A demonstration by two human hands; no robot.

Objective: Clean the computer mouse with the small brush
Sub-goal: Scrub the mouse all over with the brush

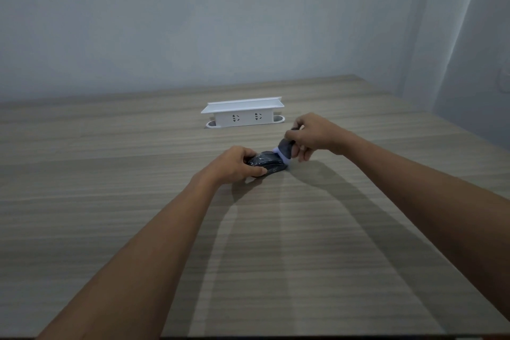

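At mid-desk (110,201) we see the left hand (234,164) gripping the black mouse (269,164), its long axis running left–right. The right hand (314,135), closed on the small brush (285,149), meets the mouse's right end, bristles touching.

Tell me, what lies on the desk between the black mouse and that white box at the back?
Nothing: the head view shows only bare wood-grain desk between the black computer mouse and the white plastic socket box.
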